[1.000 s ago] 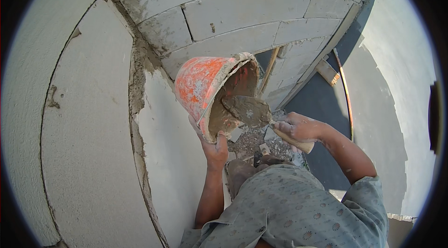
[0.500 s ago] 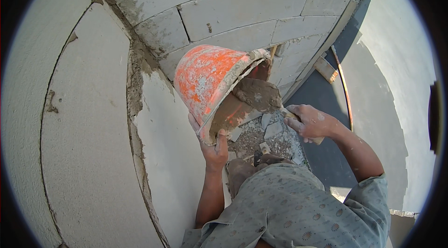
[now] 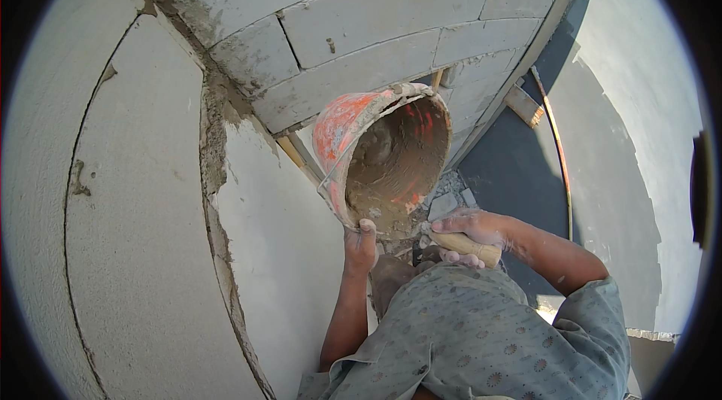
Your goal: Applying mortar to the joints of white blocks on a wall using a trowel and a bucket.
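Observation:
My left hand (image 3: 360,247) grips the near rim of an orange bucket (image 3: 338,123) crusted with dried mortar. Tilted on its side, the bucket has its mouth turned toward me, and wet grey-brown mortar (image 3: 385,200) coats the inside. Just right of that rim, my right hand (image 3: 475,231) is closed round the wooden handle of a trowel (image 3: 466,246). The trowel's blade is mostly hidden at or behind the bucket's near lip, so I cannot tell how much mortar is on it.
Pale block walls (image 3: 376,16) with mortar joints meet in a corner ahead and to the left. Rubble (image 3: 451,193) lies on the floor below the bucket. To the right, a brush (image 3: 524,105) and a long thin stick (image 3: 556,144) rest by the dark grey surface.
The bucket has tipped so its mouth faces me more. My right hand has drawn the trowel down and nearer; its mortar-covered blade showed in the bucket mouth before.

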`<state>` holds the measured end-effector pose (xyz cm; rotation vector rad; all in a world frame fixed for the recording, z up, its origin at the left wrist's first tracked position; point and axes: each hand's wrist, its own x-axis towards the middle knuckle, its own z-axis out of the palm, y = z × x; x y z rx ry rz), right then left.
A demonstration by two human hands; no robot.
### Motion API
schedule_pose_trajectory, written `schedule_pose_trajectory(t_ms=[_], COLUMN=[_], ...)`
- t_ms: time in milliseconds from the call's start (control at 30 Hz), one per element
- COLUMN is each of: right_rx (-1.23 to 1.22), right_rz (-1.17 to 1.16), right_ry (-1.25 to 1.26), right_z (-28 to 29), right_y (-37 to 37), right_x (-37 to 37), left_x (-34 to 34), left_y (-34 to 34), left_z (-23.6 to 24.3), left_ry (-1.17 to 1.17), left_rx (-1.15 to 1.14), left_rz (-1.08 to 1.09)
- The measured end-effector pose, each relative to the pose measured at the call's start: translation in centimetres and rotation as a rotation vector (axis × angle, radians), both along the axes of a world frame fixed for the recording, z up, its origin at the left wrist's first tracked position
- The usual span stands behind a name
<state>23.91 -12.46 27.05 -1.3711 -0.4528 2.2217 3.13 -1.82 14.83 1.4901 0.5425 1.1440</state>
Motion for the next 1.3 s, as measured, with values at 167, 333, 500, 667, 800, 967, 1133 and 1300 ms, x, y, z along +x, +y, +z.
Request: schedule_pose_trajectory(t_ms=[167, 333, 500, 667, 800, 967, 1133, 1300], right_rx=[0.024, 0.067, 0.085, 0.001, -0.021, -0.042, -0.003, 0.008], right_rz=[-0.026, 0.055, 0.088, 0.022, 0.051, -0.097, -0.302, -0.491], right_ry=[0.058, -0.141, -0.237, -0.031, 0.015, 0.422, 0.804, 1.098], right_z=[-0.9, 0.1, -0.3, -3.7, -4.6, -4.7, -3.3, -0.1], right_y=[0.6, 1.8, 2.4, 1.3, 0.6, 0.6, 1.5, 2.7], right_x=[-1.0, -1.9, -2.7, -2.8, -3.2, -2.7, -4.1, -4.3], left_x=[-1.2, -1.1, -0.5, -0.9, -0.7, -0.6, -0.2, 0.5], left_y=[0.0, 1.7, 1.1, 0.9, 1.8, 1.0, 0.4, -0.6], left_z=[-2.2, -0.5, 3.2, -2.7, -0.6, 1.7, -1.2, -2.2], left_ry=[-0.216, -0.386, -0.362, -0.313, -0.284, -0.29, -0.433, -0.145], left_rx=[-0.393, -0.54, -0.542, -0.465, -0.193, -0.333, -0.388, -0.408], left_rz=[-0.097, -0.106, 0.028, 0.133, 0.096, -0.021, -0.119, 0.121])
